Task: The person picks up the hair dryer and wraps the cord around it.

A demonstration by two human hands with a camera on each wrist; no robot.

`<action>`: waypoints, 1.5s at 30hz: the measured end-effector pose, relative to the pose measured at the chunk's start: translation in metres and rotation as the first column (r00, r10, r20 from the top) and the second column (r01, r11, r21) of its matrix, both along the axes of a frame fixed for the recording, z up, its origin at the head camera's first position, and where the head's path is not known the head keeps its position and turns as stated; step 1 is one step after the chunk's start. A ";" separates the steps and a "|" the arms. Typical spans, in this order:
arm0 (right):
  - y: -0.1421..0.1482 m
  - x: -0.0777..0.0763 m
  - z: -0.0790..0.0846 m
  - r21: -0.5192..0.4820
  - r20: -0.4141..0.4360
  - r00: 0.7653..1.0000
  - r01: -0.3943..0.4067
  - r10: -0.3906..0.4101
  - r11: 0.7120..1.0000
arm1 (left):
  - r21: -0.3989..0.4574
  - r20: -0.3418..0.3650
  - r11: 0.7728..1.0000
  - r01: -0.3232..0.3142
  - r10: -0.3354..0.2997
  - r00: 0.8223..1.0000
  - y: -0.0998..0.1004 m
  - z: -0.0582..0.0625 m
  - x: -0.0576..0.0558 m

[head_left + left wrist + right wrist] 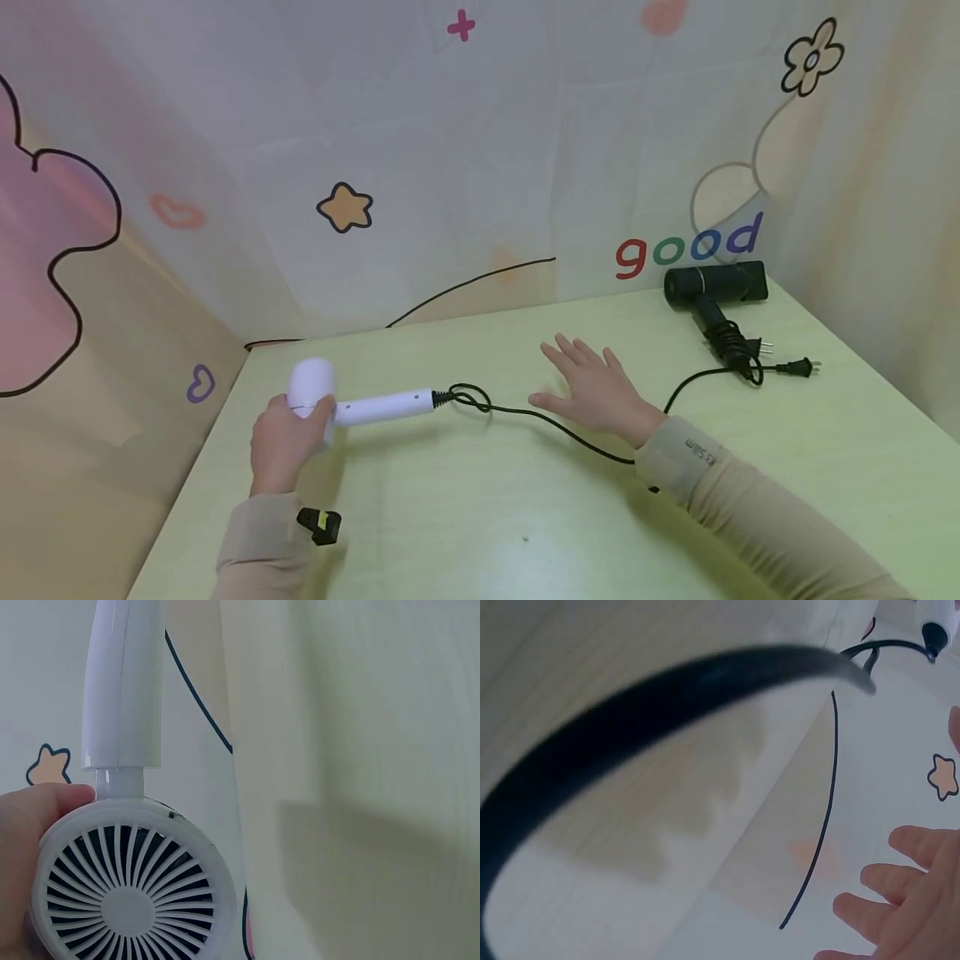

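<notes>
A white hair dryer [384, 407] is held above the table by my left hand [283, 442], which grips its barrel with the thumb near the handle joint. In the left wrist view its round slatted grille [129, 911] faces the camera, and the handle stretches away beyond it. From the handle's end a black cord [551, 419] with a loose loop runs right, passing by my right wrist. My right hand [592, 390] hovers over the table with its fingers spread, holding nothing. The right wrist view shows those fingers [885, 877] extended, and the cord close to the camera.
A black hair dryer [716, 283] lies at the table's back right, its cord wound round the handle. Beside it are two plugs, one of them the black plug [798, 367] at the cord's end. A printed curtain [450, 167] hangs behind the pale green table [480, 517].
</notes>
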State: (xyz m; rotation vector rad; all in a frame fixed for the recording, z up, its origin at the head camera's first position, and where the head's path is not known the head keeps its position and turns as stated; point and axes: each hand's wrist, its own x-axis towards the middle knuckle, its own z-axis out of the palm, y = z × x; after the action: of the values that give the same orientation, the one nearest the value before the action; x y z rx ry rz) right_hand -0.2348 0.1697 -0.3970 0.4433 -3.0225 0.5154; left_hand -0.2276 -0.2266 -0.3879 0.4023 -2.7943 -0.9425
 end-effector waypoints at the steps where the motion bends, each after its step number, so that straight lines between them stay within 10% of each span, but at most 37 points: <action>1: -0.002 0.000 0.000 -0.008 0.002 1.000 -0.006 0.006 1.000 | 0.004 -0.001 1.000 0.002 -0.002 1.000 0.002 0.001 0.000; 30: -0.035 0.004 -0.005 -0.146 0.114 0.981 -0.142 0.160 0.979 | 0.072 -0.038 0.997 0.043 -0.040 0.998 0.049 0.016 -0.013; 45: -0.029 0.007 0.004 -0.414 0.059 0.978 -0.158 0.200 0.897 | 0.302 0.028 0.953 0.035 -0.045 0.999 0.061 0.024 -0.007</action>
State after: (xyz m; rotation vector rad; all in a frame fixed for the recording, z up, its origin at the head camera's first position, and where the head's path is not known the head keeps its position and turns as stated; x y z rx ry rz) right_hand -0.2276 0.1411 -0.3930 0.6842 -2.8570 1.1838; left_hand -0.2342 -0.1659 -0.3643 0.4059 -2.7001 -1.3925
